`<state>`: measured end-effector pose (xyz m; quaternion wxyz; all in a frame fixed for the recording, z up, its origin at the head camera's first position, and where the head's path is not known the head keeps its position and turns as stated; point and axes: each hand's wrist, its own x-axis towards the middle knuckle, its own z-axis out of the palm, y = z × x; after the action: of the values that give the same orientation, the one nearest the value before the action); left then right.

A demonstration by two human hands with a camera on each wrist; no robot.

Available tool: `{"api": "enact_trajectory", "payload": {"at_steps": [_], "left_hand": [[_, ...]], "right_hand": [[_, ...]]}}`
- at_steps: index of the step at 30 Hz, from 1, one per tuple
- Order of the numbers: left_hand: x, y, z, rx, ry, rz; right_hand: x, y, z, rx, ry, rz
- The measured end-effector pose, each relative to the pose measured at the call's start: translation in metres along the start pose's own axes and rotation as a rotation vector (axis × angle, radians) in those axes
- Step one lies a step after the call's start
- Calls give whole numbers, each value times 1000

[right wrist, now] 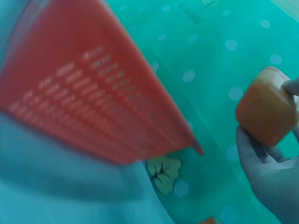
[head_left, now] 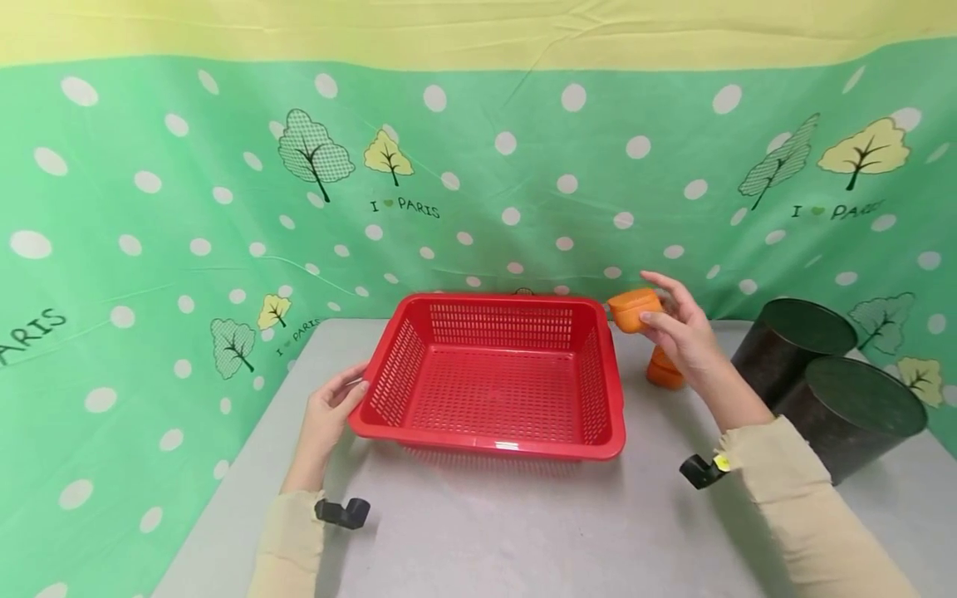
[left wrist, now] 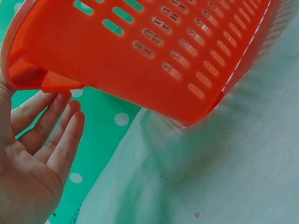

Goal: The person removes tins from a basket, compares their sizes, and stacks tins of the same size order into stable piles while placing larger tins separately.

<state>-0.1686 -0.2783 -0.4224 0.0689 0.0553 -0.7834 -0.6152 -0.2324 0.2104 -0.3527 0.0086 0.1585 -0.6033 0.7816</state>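
Note:
A red plastic basket (head_left: 493,447) with slotted walls stands on the table, nothing inside it. At its left rim is my left hand (head_left: 329,415); the thumb lies at the rim and the fingertips touch its underside, as the left wrist view shows. My right hand (head_left: 684,332) pinches a small orange block-like object with rounded corners (head_left: 630,309) between thumb and fingers, raised beside the basket's far right corner. In the right wrist view the orange object (right wrist: 266,109) shows a smooth side. A second orange object (head_left: 664,370) is on the table below that hand, partly hidden by it.
Two dark cylindrical bins (head_left: 803,328) stand at the right of the grey table (head_left: 478,531), close to the right forearm. A green dotted cloth (head_left: 508,191) hangs behind and to the left of the table.

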Motion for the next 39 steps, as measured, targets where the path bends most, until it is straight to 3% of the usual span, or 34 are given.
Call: {"api": "enact_trajectory", "payload": {"at_steps": [6,12,21,26,39], "left_hand": [[0,-1,-1,1,2,4],[0,-2,-2,5,5,-4],[2,-3,-2,10,18,-6],[1,-2,-1,11,9,-8],[1,-2,-1,9,3,-14]], "right_hand": [[-7,6,-20,-209,118,-42],[-10,18,-40,-326,259,-90],[-20,33,-56,-520,405,-40],[-24,39,-61,-596,441,-12],[-29,48,-68,-627,437,21]]}}
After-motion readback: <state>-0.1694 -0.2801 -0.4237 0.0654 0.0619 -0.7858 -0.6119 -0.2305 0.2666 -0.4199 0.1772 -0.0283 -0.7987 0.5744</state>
